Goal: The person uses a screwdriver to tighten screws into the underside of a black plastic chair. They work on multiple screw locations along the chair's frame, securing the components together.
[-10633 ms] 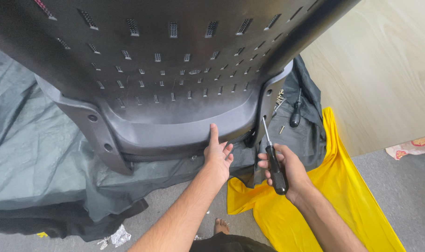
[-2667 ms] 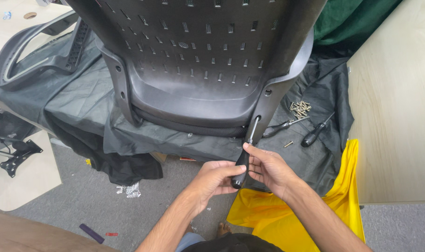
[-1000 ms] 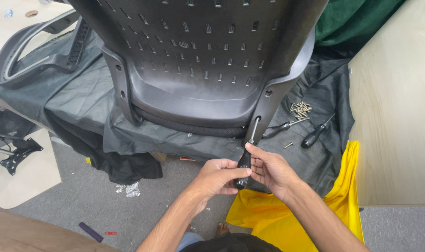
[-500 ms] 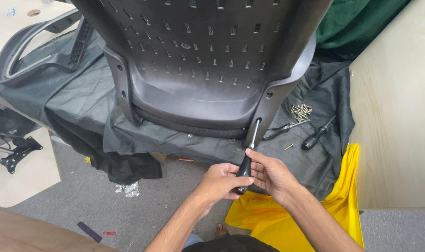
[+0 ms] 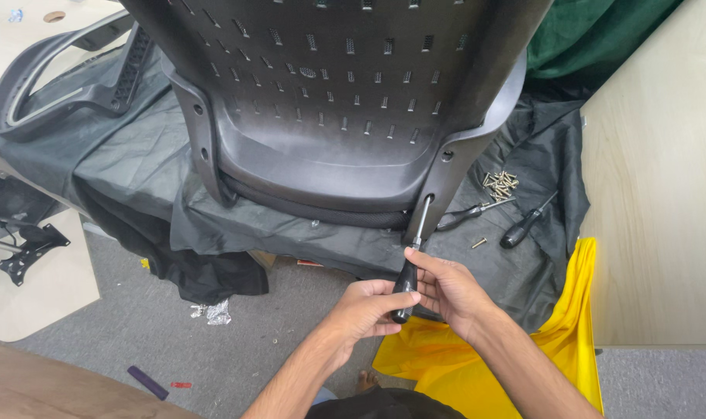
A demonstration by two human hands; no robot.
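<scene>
**Driving screw, lower right of chair back**

Both hands on one screwdriver (image 5: 410, 264). Left hand (image 5: 368, 309) has its grip closed round the black handle; right hand (image 5: 446, 289) closed on it from the other side. Shaft runs up into the slot in the chair back (image 5: 345, 116), right lower bracket. Chair lies on grey cloth (image 5: 136, 163) over the surface.

Step looks like turning a fastener in that bracket. Next call: keep shaft in line with the hole, push while twisting.

Screws (image 5: 500, 184) piled to the right, two spare drivers (image 5: 524, 227) just beside them. Yellow cloth (image 5: 555, 341) under the wrists.
</scene>
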